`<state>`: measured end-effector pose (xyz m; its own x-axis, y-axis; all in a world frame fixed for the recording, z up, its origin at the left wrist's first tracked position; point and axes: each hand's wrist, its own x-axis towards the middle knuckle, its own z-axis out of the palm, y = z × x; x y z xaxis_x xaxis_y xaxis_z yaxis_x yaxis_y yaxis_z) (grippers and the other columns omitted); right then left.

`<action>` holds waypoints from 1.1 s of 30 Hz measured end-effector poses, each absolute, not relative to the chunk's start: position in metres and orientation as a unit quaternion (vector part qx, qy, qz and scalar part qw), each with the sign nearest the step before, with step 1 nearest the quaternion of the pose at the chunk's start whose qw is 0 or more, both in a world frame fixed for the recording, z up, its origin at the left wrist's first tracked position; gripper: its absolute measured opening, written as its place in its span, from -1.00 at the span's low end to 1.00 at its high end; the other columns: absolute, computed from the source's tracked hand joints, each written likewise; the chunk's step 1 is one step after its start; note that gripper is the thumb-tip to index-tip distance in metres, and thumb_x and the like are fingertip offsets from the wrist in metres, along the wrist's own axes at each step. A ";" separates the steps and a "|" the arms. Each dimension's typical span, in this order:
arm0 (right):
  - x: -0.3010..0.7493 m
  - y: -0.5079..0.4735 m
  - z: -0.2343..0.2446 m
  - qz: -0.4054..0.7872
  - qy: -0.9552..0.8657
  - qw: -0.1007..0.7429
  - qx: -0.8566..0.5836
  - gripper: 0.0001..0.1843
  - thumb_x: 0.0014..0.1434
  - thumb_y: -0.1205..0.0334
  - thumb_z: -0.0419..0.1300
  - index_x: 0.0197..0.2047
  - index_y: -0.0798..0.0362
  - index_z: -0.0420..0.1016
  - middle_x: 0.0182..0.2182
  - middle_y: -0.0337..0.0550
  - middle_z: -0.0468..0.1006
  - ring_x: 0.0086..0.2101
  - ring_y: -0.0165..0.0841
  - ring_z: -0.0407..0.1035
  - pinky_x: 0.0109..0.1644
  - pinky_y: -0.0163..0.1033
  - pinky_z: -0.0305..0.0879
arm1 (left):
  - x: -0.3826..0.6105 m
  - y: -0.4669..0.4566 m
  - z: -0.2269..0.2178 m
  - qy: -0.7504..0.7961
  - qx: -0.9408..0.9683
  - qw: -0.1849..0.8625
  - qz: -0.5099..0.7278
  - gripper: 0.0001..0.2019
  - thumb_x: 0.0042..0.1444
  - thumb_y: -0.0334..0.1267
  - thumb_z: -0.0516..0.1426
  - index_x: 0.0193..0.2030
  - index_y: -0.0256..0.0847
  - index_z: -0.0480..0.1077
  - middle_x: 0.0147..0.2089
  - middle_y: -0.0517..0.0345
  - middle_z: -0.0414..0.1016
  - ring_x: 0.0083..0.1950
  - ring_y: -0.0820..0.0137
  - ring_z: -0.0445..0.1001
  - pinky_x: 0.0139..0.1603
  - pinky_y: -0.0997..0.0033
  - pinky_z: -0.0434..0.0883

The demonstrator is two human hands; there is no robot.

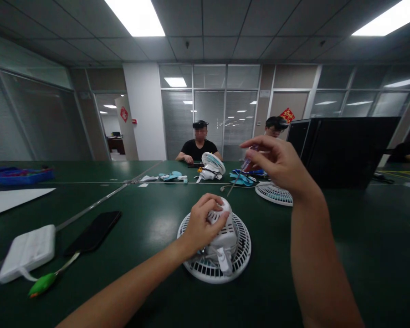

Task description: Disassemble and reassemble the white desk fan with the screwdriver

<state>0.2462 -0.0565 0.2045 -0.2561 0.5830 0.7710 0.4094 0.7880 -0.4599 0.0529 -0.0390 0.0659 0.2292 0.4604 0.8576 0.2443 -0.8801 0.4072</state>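
Our bare forearms [319, 255] are closest to us. Our left hand [205, 219] grasps a domed white plastic motor housing [228, 238], fingers curled over it; it sits on a round white slatted grille [245, 248] toward the near edge of the dark green table [150, 230]. Our right hand [273, 157] pinches a slim purple-handled screwdriver [247, 163], tip near the housing. Toward the table's left edge lies a flat black phone [94, 232].

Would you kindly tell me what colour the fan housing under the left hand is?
The fan housing is white, seen in the head view.
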 end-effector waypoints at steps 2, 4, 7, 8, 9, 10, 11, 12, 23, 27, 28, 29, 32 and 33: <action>0.258 -0.055 0.206 0.063 -0.772 0.534 -0.340 -0.67 0.24 0.10 0.19 0.04 -0.01 0.51 -0.32 -0.11 0.57 -0.38 -0.32 0.52 -0.33 -0.20 0.48 | 0.053 -0.039 0.065 0.227 0.777 0.096 0.580 -0.88 0.12 -0.33 0.18 -0.40 -0.19 0.31 -0.19 0.04 0.47 -0.12 0.29 0.48 -0.07 0.26 0.41; 0.271 -0.050 0.204 0.027 -0.776 0.499 -0.384 -0.59 0.27 0.09 0.14 0.14 -0.01 0.47 -0.26 -0.07 0.59 -0.35 -0.29 0.51 -0.32 -0.17 0.47 | 0.053 -0.039 0.064 0.231 0.772 0.107 0.583 -0.89 0.10 -0.34 0.18 -0.35 -0.17 0.29 -0.17 0.03 0.49 -0.11 0.28 0.49 -0.07 0.24 0.41; 0.286 -0.040 0.184 -0.020 -0.811 0.345 -0.472 -0.53 0.28 0.09 0.08 0.18 0.09 0.47 -0.24 -0.02 0.63 -0.30 -0.24 0.51 -0.21 -0.10 0.44 | 0.055 -0.040 0.062 0.247 0.761 0.123 0.587 -0.84 0.08 -0.36 0.19 -0.27 -0.15 0.24 -0.11 0.01 0.51 -0.08 0.27 0.50 -0.03 0.22 0.40; 0.291 -0.037 0.172 -0.024 -0.822 0.277 -0.497 -0.53 0.28 0.11 0.07 0.16 0.12 0.48 -0.21 0.01 0.64 -0.26 -0.22 0.52 -0.13 -0.07 0.42 | 0.055 -0.041 0.062 0.251 0.759 0.125 0.588 -0.82 0.08 -0.36 0.19 -0.25 -0.15 0.23 -0.09 0.01 0.51 -0.07 0.27 0.49 -0.01 0.21 0.39; 0.295 -0.035 0.158 -0.017 -0.829 0.211 -0.518 -0.53 0.28 0.12 0.05 0.16 0.14 0.49 -0.16 0.04 0.64 -0.21 -0.19 0.52 -0.06 -0.03 0.40 | 0.055 -0.041 0.062 0.254 0.757 0.124 0.589 -0.80 0.08 -0.36 0.19 -0.23 -0.14 0.22 -0.09 0.01 0.51 -0.06 0.27 0.49 0.00 0.20 0.39; 0.300 -0.033 0.142 -0.001 -0.836 0.149 -0.529 -0.53 0.28 0.14 0.04 0.16 0.17 0.49 -0.07 0.09 0.62 -0.12 -0.15 0.50 0.03 -0.01 0.36 | 0.055 -0.041 0.062 0.254 0.757 0.124 0.589 -0.79 0.08 -0.36 0.19 -0.22 -0.14 0.21 -0.08 0.01 0.50 -0.06 0.27 0.49 0.01 0.19 0.38; 0.305 -0.031 0.125 0.017 -0.837 0.095 -0.539 -0.53 0.26 0.18 0.05 0.15 0.20 0.50 0.01 0.14 0.58 -0.03 -0.12 0.47 0.11 0.00 0.31 | 0.056 -0.041 0.062 0.255 0.756 0.124 0.590 -0.78 0.08 -0.36 0.19 -0.21 -0.14 0.20 -0.08 0.01 0.50 -0.05 0.27 0.48 0.02 0.19 0.38; 0.310 -0.031 0.109 0.038 -0.839 0.050 -0.541 -0.50 0.26 0.18 0.04 0.17 0.24 0.47 0.07 0.18 0.54 0.03 -0.09 0.43 0.16 0.00 0.27 | 0.056 -0.042 0.062 0.256 0.755 0.124 0.591 -0.78 0.08 -0.36 0.19 -0.21 -0.14 0.20 -0.08 0.01 0.50 -0.06 0.27 0.48 0.01 0.19 0.37; 0.333 -0.058 0.070 0.119 -0.775 0.019 -0.620 -0.22 0.24 -0.24 -0.04 0.39 0.02 0.17 -0.12 0.09 0.58 -0.12 -0.06 0.46 -0.03 -0.02 0.35 | 0.057 -0.039 0.060 0.250 0.750 0.113 0.602 -0.75 0.06 -0.37 0.19 -0.18 -0.15 0.19 -0.14 0.05 0.45 -0.09 0.29 0.46 -0.01 0.23 0.37; 0.368 -0.083 0.066 0.117 -0.748 0.061 -0.650 -0.18 0.16 -0.37 -0.01 0.36 -0.11 0.24 0.11 0.03 0.48 0.07 0.01 0.37 0.11 0.05 0.30 | 0.056 -0.038 0.058 0.251 0.751 0.119 0.599 -0.70 0.07 -0.36 0.19 -0.10 -0.16 0.19 -0.10 0.05 0.43 -0.05 0.28 0.46 0.02 0.21 0.37; 0.379 -0.090 0.062 0.116 -0.743 0.065 -0.656 -0.18 0.13 -0.38 0.02 0.33 -0.13 0.29 0.17 0.01 0.42 0.12 0.03 0.32 0.16 0.06 0.27 | 0.056 -0.038 0.058 0.251 0.751 0.121 0.599 -0.69 0.07 -0.35 0.19 -0.08 -0.16 0.19 -0.09 0.05 0.43 -0.05 0.27 0.46 0.02 0.20 0.37; 0.390 -0.098 0.057 0.120 -0.740 0.067 -0.658 -0.20 0.10 -0.38 0.07 0.29 -0.14 0.35 0.20 0.00 0.39 0.15 0.04 0.30 0.19 0.05 0.26 | 0.056 -0.038 0.058 0.250 0.751 0.122 0.599 -0.69 0.08 -0.35 0.19 -0.08 -0.15 0.19 -0.09 0.05 0.43 -0.04 0.27 0.45 0.03 0.20 0.37; 0.415 -0.116 0.041 0.141 -0.733 0.067 -0.662 -0.29 0.08 -0.36 0.11 0.17 -0.14 0.49 0.17 -0.03 0.41 0.12 0.01 0.35 0.20 0.01 0.29 | 0.056 -0.038 0.058 0.252 0.751 0.119 0.598 -0.69 0.08 -0.35 0.20 -0.06 -0.15 0.20 -0.08 0.05 0.43 -0.03 0.27 0.45 0.03 0.19 0.37; 0.421 -0.120 0.036 0.141 -0.730 0.073 -0.664 -0.31 0.09 -0.35 0.11 0.16 -0.14 0.51 0.16 -0.03 0.42 0.12 0.00 0.35 0.20 0.01 0.29 | 0.056 -0.038 0.058 0.254 0.751 0.117 0.598 -0.69 0.08 -0.35 0.20 -0.06 -0.16 0.21 -0.08 0.05 0.43 -0.03 0.27 0.45 0.03 0.19 0.36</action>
